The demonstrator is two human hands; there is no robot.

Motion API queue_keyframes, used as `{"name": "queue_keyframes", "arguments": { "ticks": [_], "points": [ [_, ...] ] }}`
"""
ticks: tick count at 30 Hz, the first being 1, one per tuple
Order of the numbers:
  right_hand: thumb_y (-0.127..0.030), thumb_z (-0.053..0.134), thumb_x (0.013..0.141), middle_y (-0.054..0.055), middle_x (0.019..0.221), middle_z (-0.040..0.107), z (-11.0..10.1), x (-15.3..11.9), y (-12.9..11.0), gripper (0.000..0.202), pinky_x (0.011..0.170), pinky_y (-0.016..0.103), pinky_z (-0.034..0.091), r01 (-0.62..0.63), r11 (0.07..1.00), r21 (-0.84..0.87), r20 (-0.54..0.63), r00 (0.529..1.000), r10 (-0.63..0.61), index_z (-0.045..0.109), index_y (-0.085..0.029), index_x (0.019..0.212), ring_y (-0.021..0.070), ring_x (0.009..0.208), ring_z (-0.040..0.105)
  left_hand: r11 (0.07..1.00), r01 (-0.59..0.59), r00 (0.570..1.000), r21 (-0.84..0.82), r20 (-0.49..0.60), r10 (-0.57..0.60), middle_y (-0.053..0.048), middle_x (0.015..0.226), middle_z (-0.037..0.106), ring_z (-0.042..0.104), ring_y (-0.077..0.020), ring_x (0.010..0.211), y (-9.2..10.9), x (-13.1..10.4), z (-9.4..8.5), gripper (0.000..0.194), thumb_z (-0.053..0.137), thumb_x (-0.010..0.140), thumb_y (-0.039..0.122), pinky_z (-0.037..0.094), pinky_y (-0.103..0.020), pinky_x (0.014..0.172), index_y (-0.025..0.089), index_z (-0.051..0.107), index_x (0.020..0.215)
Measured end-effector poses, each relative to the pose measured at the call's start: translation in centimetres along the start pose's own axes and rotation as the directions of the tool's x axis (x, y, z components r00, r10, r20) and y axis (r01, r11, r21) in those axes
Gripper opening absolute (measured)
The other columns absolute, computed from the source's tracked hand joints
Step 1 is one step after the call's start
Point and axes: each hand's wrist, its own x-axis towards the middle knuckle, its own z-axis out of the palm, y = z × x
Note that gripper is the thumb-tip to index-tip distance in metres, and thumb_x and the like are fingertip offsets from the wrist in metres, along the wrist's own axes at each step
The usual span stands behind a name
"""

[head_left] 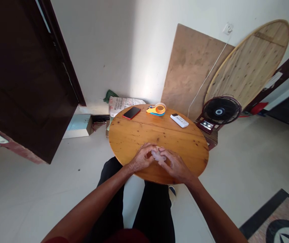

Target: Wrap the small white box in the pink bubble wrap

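Whitish and translucent, one crumpled object (159, 155) sits clamped in the fingertip grip of the left hand (142, 158) and right hand (177, 166).

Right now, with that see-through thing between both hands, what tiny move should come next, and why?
Perhaps turn the see-through thing a little with the right hand while the left hand steadies it: both hands' fingers are on it, and they partly hide its shape.

Soft glare on white wall (148, 60)
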Motion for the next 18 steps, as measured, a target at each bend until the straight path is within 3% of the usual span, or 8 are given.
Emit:
{"name": "queue_keyframes", "arguments": {
  "ticks": [6, 10, 18],
  "points": [
    [-0.018, 0.054, 0.084, 0.014, 0.138, 0.048, 2.5, -1.9, 1.4, 0.036, 0.107, 0.049, 0.038, 0.071, 0.993, -0.096, -0.06, 0.995, -0.077, 0.049, -0.02, 0.119, 0.0243, 0.134, 0.037, 0.963, -0.129, 0.987, 0.235, 0.124, 0.101, -0.009, 0.135, 0.051, 0.047, -0.0233, 0.124, 0.1, -1.2, -1.0, 0.044, 0.059, 0.069, 0.014, 0.035, -0.042, 0.105, 0.021, 0.059, 0.112],
    [-0.014, 0.047, 0.087, 0.012, 0.136, 0.05, 3.4, -2.0, 1.8, 0.031, 0.107, 0.046, 0.04, 0.053, 0.996, -0.076, -0.135, 0.989, -0.063, 0.05, -0.021, 0.117, 0.0217, 0.134, 0.039, 0.941, -0.129, 0.98, 0.313, 0.185, 0.073, -0.011, 0.14, 0.045, 0.044, -0.0241, 0.128, 0.1, -1.0, -1.2, 0.041, 0.059, 0.072, 0.015, 0.035, -0.043, 0.105, 0.021, 0.059, 0.112],
    [-0.013, 0.045, 0.086, 0.01, 0.129, 0.057, 2.8, -1.5, 1.9, 0.025, 0.106, 0.043, 0.042, 0.069, 0.996, -0.052, -0.16, 0.984, -0.076, 0.055, -0.022, 0.107, 0.02, 0.129, 0.045, 0.943, -0.144, 0.97, 0.301, 0.23, 0.075, -0.013, 0.142, 0.043, 0.038, -0.0242, 0.134, 0.1, -0.2, -0.7, 0.048, 0.059, 0.071, 0.011, 0.033, -0.046, 0.108, 0.021, 0.053, 0.117]
  ]
}}
